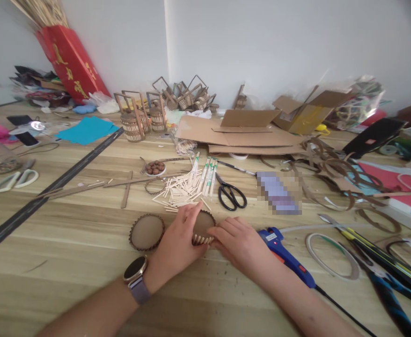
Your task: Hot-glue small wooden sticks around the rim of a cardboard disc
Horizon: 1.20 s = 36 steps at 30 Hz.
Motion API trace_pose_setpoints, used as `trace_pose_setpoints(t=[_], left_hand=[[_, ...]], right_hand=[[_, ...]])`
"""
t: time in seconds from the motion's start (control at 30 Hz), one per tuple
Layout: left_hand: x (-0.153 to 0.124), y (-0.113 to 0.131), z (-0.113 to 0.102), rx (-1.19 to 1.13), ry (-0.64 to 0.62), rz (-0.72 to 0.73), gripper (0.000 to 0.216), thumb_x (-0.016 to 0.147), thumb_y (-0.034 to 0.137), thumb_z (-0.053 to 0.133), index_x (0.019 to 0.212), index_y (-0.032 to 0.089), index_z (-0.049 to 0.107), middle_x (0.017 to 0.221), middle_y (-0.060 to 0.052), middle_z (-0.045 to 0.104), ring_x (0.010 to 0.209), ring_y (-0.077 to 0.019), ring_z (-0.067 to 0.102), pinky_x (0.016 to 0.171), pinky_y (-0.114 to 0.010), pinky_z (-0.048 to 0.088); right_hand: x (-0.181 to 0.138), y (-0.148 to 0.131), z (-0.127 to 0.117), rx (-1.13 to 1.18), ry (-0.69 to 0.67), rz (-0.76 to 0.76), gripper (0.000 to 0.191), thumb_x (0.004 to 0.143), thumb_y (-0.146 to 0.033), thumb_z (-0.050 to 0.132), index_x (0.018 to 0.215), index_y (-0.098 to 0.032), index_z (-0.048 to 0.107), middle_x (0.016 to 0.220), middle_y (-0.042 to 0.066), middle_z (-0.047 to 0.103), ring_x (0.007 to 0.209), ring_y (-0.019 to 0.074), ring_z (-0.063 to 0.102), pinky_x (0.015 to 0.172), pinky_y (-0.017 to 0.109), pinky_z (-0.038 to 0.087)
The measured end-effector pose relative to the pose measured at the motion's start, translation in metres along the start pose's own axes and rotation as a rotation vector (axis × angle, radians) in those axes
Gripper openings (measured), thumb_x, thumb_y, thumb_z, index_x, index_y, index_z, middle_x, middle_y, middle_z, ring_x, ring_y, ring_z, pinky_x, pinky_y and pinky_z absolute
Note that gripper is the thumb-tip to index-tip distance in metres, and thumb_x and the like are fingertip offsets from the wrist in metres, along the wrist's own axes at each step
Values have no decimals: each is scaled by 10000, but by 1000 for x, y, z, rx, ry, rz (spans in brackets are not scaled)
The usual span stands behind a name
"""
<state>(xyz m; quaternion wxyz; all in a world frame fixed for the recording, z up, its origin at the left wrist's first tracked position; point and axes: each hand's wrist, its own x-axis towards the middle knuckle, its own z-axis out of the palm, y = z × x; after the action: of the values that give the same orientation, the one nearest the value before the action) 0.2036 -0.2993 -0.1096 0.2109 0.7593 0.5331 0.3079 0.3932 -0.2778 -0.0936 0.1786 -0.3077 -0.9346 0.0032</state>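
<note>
My left hand (179,243), with a watch on the wrist, rests on a round cardboard disc (204,223) whose near rim carries a short row of small wooden sticks. My right hand (238,243) lies against the disc's right side, fingers curled toward the sticks. Both hands press on the piece on the wooden table (68,262). A second cardboard disc (147,231) with a toothed edge lies just left of my left hand. A pile of cut wooden sticks (177,189) lies behind the hands.
A blue glue gun (284,255) lies right of my right hand, black scissors (231,194) behind it. Cardboard sheets (240,133), small stick baskets (135,121), a long black ruler (51,189), cardboard rings (332,173), a tape roll (332,255) and hand tools (384,262) crowd the table.
</note>
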Motion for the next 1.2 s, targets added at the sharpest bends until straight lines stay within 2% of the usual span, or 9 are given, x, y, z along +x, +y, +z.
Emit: trace_pose_setpoints(t=[0.27, 0.4, 0.6, 0.73, 0.8, 0.87, 0.97, 1.07, 1.2], left_hand=[[-1, 0, 0, -15, -19, -2, 878, 673, 88, 643, 1449, 218, 252, 1411, -147, 400, 1351, -307, 384, 1101, -509, 378], [-1, 1, 0, -15, -16, 2, 851, 684, 84, 633, 1443, 198, 266, 1401, -154, 412, 1341, -302, 398, 1101, -500, 381], [0, 0, -1, 7, -27, 6, 868, 685, 89, 689, 1440, 184, 272, 1411, -167, 398, 1357, -302, 383, 1119, -496, 363], [0, -4, -3, 2, -47, 2, 889, 705, 141, 729, 1449, 218, 251, 1460, -166, 340, 1390, -306, 343, 1114, -504, 370], [-1, -6, -4, -2, -58, -3, 909, 709, 158, 737, 1459, 239, 230, 1491, -162, 303, 1406, -310, 317, 1117, -517, 361], [-2, -6, -5, 4, -64, -5, 924, 701, 136, 733, 1461, 256, 222, 1510, -148, 288, 1420, -307, 291, 1138, -526, 325], [-3, -3, -6, 19, -66, -5, 951, 681, 137, 749, 1462, 256, 218, 1518, -139, 291, 1430, -311, 268, 1162, -529, 281], [-4, 2, -6, 40, -48, -7, 983, 663, 162, 771, 1464, 242, 208, 1525, -149, 273, 1428, -329, 267, 1163, -527, 284], [-6, 6, -4, 75, -28, -23, 971, 672, 137, 748, 1467, 232, 198, 1528, -165, 240, 1421, -338, 282, 1148, -518, 316]], right_hand=[[1, -1, 5, -80, 104, -49, 237, 933, -97, 487, 744, -189, 596, 687, 12, 593, 686, 176, 489, 661, 305, 311], [2, -1, 6, -96, 157, -58, 254, 925, -82, 471, 723, -191, 581, 662, 5, 584, 661, 173, 468, 644, 301, 297], [1, -2, 8, -99, 142, -56, 239, 912, -80, 482, 738, -192, 601, 668, 10, 595, 658, 180, 494, 631, 309, 325], [0, 0, 1, -64, 111, -51, 90, 911, -176, 576, 971, -163, 641, 765, 36, 659, 716, 201, 575, 655, 314, 414], [-1, 3, -10, -49, 101, -22, 262, 917, -249, 594, 1149, -128, 594, 874, 76, 692, 787, 221, 617, 695, 329, 462], [-6, 9, -25, -39, 89, 35, 298, 938, -300, 561, 1182, -129, 577, 926, 96, 698, 828, 233, 638, 708, 342, 487], [-22, 21, -51, -43, 18, 168, 218, 964, -341, 479, 940, -197, 640, 827, 68, 689, 765, 229, 649, 667, 341, 498], [-48, 33, -70, -70, -107, 407, 330, 940, -429, 450, 736, -232, 618, 717, 54, 672, 674, 245, 650, 596, 352, 496], [-81, 46, -75, -10, -285, 661, 234, 835, -425, 546, 834, -233, 680, 798, 85, 730, 706, 283, 694, 621, 381, 528]])
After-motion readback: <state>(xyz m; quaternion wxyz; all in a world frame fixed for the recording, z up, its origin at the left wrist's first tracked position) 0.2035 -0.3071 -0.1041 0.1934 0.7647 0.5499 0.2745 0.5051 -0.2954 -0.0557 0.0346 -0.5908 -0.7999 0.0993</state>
